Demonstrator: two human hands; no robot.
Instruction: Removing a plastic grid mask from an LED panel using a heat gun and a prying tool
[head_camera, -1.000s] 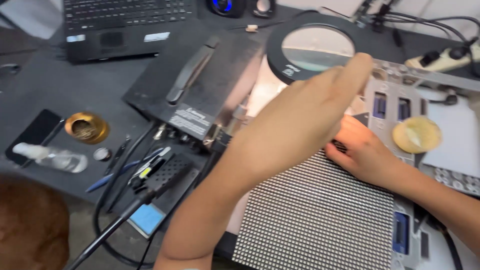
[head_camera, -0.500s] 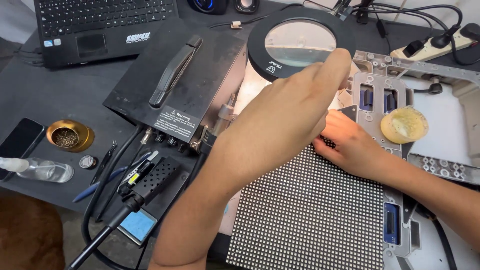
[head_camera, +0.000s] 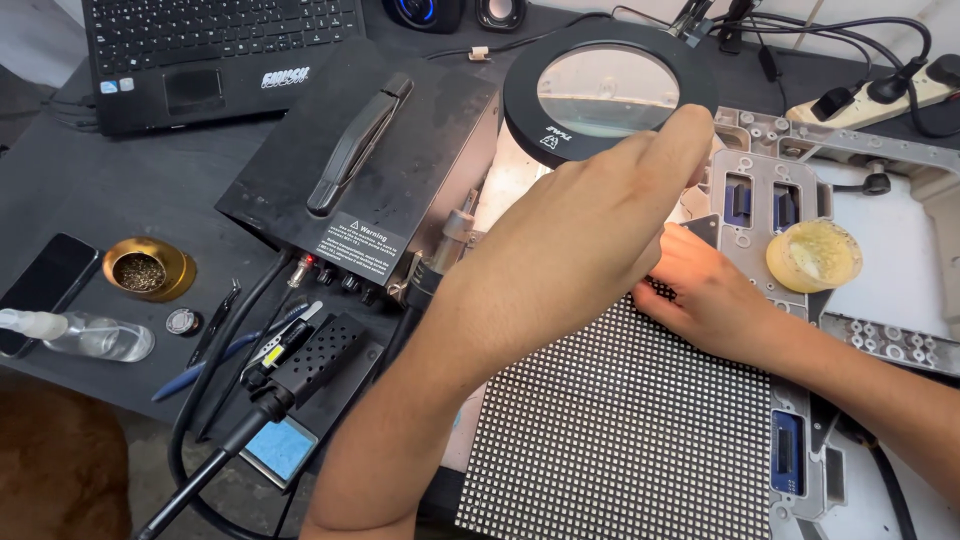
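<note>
Your left hand (head_camera: 585, 240) is raised over the bench with the forearm crossing the middle of the view; fingers are drawn together and pointing toward the lower rim of the round magnifier lamp (head_camera: 608, 92), fingertip at or just short of the black ring, contact cannot be told. Whether it pinches anything between the fingers cannot be told either, since the back of the hand faces the camera. Your right hand (head_camera: 705, 290) lies flat, fingers loosely spread, on the top edge of the dotted LED panel (head_camera: 630, 440), holding nothing visible. The panel sits at bottom centre, resting on a grey metal frame (head_camera: 765, 190) with blue connectors. A round yellowish tub (head_camera: 814, 256) sits on that frame, just right of your right hand. Left of the panel: black power unit with a carry handle (head_camera: 365, 165), soldering iron stand (head_camera: 300, 360) with a blue sponge, brass wool cleaner (head_camera: 145, 270), phone (head_camera: 45, 285), clear bottle (head_camera: 85, 335). Laptop (head_camera: 220, 50) at top left, power strip (head_camera: 880, 95) at top right
</note>
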